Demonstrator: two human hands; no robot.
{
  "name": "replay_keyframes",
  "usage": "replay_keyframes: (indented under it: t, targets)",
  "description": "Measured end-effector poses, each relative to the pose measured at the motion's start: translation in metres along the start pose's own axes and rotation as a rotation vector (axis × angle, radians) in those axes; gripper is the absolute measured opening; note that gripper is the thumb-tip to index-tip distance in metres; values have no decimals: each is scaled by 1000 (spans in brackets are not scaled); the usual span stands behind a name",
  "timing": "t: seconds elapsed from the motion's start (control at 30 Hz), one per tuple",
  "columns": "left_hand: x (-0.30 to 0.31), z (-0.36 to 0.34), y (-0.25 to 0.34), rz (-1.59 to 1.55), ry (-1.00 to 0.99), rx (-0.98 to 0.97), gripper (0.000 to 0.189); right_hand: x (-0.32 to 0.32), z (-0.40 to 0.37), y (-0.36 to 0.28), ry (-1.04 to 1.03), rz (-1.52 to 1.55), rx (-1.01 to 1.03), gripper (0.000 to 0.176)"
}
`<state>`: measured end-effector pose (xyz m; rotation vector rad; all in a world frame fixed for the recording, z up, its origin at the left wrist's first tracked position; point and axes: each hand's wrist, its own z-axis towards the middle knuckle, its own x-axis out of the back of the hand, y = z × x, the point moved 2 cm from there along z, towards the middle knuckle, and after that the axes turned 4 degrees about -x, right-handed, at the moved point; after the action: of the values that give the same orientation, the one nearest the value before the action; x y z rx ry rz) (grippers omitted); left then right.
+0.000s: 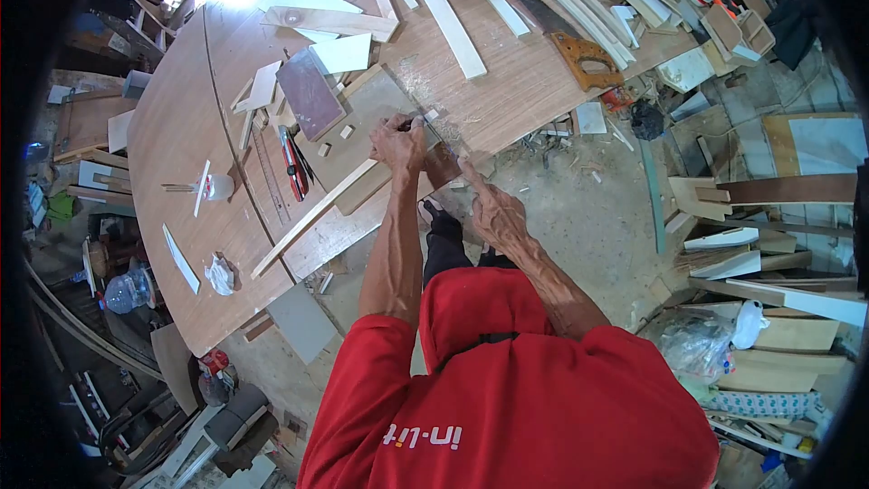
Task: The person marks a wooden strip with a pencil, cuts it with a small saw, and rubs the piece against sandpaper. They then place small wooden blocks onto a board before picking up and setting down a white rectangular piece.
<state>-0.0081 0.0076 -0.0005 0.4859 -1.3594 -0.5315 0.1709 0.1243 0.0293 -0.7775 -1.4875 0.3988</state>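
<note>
My left hand [398, 141] is closed over a long pale wooden strip [312, 219], its fingers wrapped near the strip's upper end. Beneath them lies a flat brownish board [367, 190] at the table's edge. My right hand [499, 217] is curled with its index finger stretched toward a blurred, reddish-brown flat piece [442, 167] just right of the left hand. What that piece is, and whether the right hand grips it, I cannot make out. Small wood offcuts [347, 132] and a purplish-brown rectangular panel [310, 93] lie beside the left hand.
On the wooden table [172, 208] lie a red utility knife [294, 166], a ruler [270, 177] and a white pot [218, 186]. A handsaw [587, 62] rests at the right, among boards and sawdust. Timber scraps [769, 263] are stacked along the right side.
</note>
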Motion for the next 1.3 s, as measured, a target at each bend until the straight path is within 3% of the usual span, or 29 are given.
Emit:
replay_keyframes:
  t: [0.17, 0.23, 0.47, 0.57, 0.63, 0.87, 0.97, 1.07, 1.13, 1.3]
  targets:
    - [0, 2, -2, 5, -20, 23, 25, 1, -1, -1, -14, -15, 1, 72]
    - [1, 3, -2, -43, -49, 0, 26, 0, 2, -1, -87, -95, -35, 83]
    - [7, -1, 6, 21, 16, -24, 25, 2, 6, -5, -154, -139, -79, 83]
    - [7, 1, 6, -22, -33, 11, 24, -10, 10, 4, -267, -404, -10, 85]
    - [3, 2, 3, -41, -6, -6, 24, -10, 14, -1, -80, -103, -12, 86]
    - [-1, 2, -2, -61, -60, 44, 19, -1, 10, -5, -155, -159, -73, 86]
    - [2, 0, -1, -49, -61, 34, 17, -7, 29, -13, -76, -84, -26, 86]
    - [0, -2, -5, -84, -90, -3, 17, -9, 38, -17, -149, -111, -89, 86]
    - [7, -14, 0, 0, -18, -203, 21, -10, 37, -16, -106, -58, -70, 86]
    - [6, -14, 1, -8, -36, -230, 30, -11, 36, -15, -53, -40, -16, 88]
